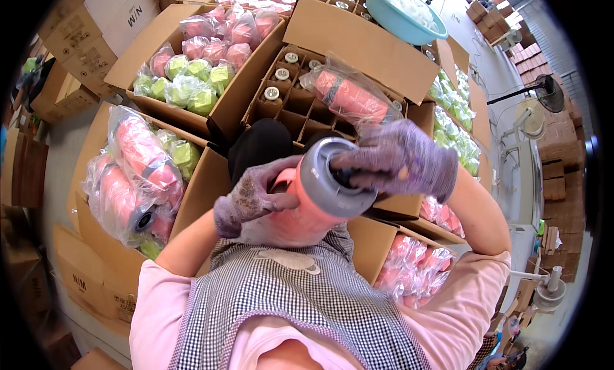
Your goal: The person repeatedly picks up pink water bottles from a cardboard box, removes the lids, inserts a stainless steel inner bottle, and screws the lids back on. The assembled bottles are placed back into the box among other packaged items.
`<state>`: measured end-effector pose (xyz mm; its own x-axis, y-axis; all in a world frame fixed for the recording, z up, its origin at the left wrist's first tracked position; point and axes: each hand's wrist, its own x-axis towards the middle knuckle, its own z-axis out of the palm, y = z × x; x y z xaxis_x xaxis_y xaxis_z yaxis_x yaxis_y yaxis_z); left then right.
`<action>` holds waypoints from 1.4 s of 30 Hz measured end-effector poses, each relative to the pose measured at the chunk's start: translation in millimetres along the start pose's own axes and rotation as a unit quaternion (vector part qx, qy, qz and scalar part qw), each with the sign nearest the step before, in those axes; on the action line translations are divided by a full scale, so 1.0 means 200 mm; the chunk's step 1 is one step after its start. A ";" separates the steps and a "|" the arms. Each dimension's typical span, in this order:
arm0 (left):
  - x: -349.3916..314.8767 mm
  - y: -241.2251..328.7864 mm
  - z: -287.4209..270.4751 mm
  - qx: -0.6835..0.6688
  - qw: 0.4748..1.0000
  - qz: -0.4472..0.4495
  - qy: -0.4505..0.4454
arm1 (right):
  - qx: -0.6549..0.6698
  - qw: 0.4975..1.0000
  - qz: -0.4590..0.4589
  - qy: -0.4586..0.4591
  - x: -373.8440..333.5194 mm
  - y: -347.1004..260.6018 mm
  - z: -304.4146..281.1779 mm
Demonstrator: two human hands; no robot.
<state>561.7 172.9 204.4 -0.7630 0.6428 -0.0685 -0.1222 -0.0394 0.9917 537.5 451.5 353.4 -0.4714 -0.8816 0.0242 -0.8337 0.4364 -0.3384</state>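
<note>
My left hand [259, 194], in a stained grey-purple glove, is closed round the handle side of a pink thermos jug [310, 210]. The jug lies tilted over my lap, its grey rim facing up and right. The gloved fingers of my right hand [403, 159] are bent together and reach into the rim's opening, over a dark part. What they grip there is hidden, and the hand is slightly blurred. Just beyond, a plastic-bagged pink flask [352, 95] lies across a divided carton [297, 124], where several white-topped items [272, 93] stand in the compartments.
Open cartons of bagged pink and green flasks surround me, including one far left [208, 47], one near left [185, 156] and one at right [416, 261]. A light-blue basin [409, 18] of white pieces rests at the back. A black fan [547, 94] stands far right.
</note>
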 end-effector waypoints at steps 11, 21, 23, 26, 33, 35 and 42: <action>0.21 0.24 -0.25 -0.061 0.981 0.096 0.156 | 0.104 0.976 0.093 0.166 0.04 -0.17 0.12; -0.03 0.40 -0.18 0.138 0.954 -0.179 0.197 | 0.043 0.880 0.150 0.448 -0.01 -0.17 0.48; -0.17 0.14 -0.18 0.125 0.911 -0.394 0.016 | 0.114 0.842 0.210 0.483 -0.03 -0.19 0.49; -0.29 -0.27 -0.03 -0.275 0.841 -0.453 -0.106 | 0.230 0.847 0.210 0.431 0.02 -0.32 0.43; -0.18 -0.19 0.04 -0.533 0.808 -0.234 0.092 | 0.187 0.941 -0.076 0.272 -0.04 -0.21 0.29; -0.06 -0.15 -0.04 -0.616 0.775 -0.131 0.060 | 0.294 0.830 -0.074 0.468 -0.07 -0.06 0.41; 0.34 0.03 -1.07 -0.145 0.932 0.093 0.318 | 0.576 0.588 0.279 0.494 0.44 0.80 0.96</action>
<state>373.8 52.7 182.3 -0.9989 0.0246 -0.0398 -0.0461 -0.3697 0.9280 418.9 409.4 120.0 -0.9908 0.1255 -0.0509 0.0102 -0.3054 -0.9522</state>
